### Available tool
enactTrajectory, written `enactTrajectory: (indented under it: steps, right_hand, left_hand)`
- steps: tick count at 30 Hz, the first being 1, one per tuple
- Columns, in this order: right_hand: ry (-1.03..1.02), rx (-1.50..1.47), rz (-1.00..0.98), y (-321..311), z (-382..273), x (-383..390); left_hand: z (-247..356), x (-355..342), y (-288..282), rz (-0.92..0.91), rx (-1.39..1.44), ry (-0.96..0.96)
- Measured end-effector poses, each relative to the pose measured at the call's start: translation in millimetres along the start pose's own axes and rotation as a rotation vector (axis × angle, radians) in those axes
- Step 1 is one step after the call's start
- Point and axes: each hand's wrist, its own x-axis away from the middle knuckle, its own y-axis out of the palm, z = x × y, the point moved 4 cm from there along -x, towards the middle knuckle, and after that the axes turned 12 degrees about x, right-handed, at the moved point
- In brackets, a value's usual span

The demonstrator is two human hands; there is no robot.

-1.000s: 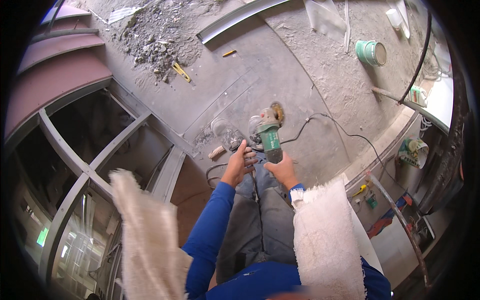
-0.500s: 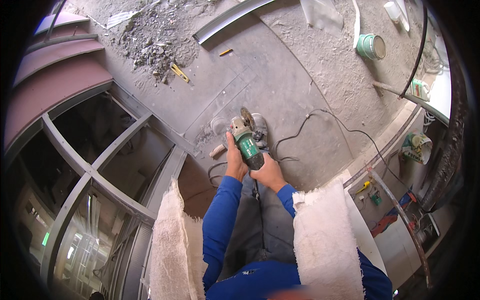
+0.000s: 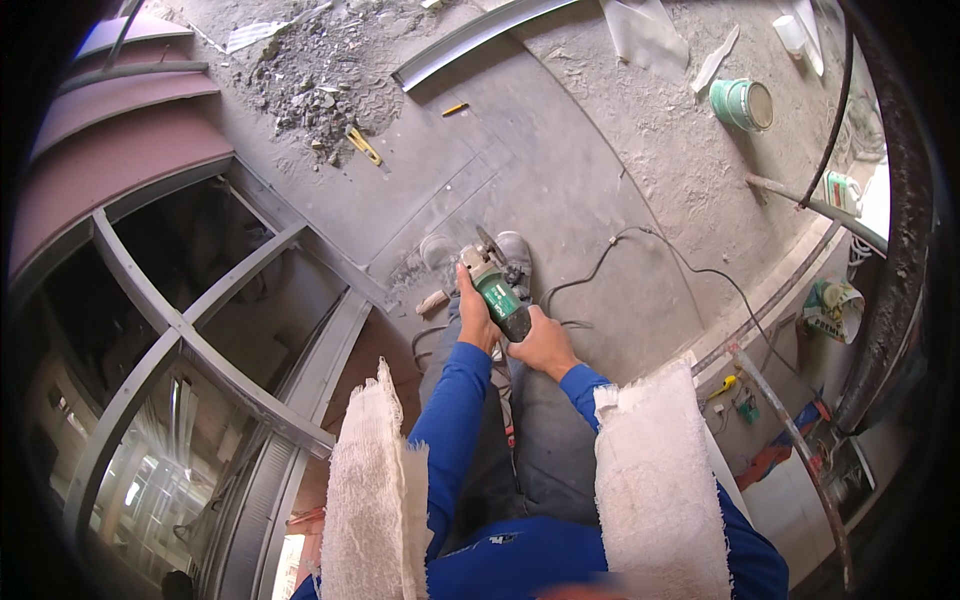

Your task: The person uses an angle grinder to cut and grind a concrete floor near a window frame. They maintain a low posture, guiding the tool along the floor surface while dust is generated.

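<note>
I hold a green and black angle grinder point(image 3: 498, 293) out in front of my legs, above my shoes point(image 3: 514, 250). Wrapped along the near side of its body and up by the metal gear head is my left hand point(image 3: 477, 318). My right hand point(image 3: 546, 346) grips the black rear end. The thin disc point(image 3: 489, 244) at the far end shows nearly edge-on, apart from any workpiece. A grey cord point(image 3: 590, 275) lies curved on the floor to the right. Beside my left shoe is a short light-brown piece point(image 3: 431, 303), its kind unclear.
A metal frame with dark panes point(image 3: 182, 328) stands at left. Ahead lie rubble point(image 3: 318, 100), a yellow utility knife point(image 3: 363, 146), a yellow-orange stick point(image 3: 455, 109) and a metal channel point(image 3: 480, 42). A green bucket point(image 3: 738, 105) lies at right, near rusty pipes point(image 3: 800, 430).
The grinder has turned slightly, so its disc shows more edge-on. Both hands keep their grip. The white strip by the bucket has shifted, and a red-tipped thing now shows between my legs.
</note>
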Motion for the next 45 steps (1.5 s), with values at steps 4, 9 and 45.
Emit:
enactTrajectory:
  steps: [4, 9, 45]
  right_hand:
    - [-0.045, 0.072, 0.015, 0, -1, -3]
    - [-0.060, 0.129, 0.010, 7, -7, -10]
    - [-0.023, 0.156, 0.155, 32, -3, -214]
  left_hand:
    - [0, -3, -5, 0.026, 0.054, 0.074]
    - [8, -10, -14, 0.056, 0.156, 0.121]
    - [39, -231, 11, -0.117, 0.040, 0.041]
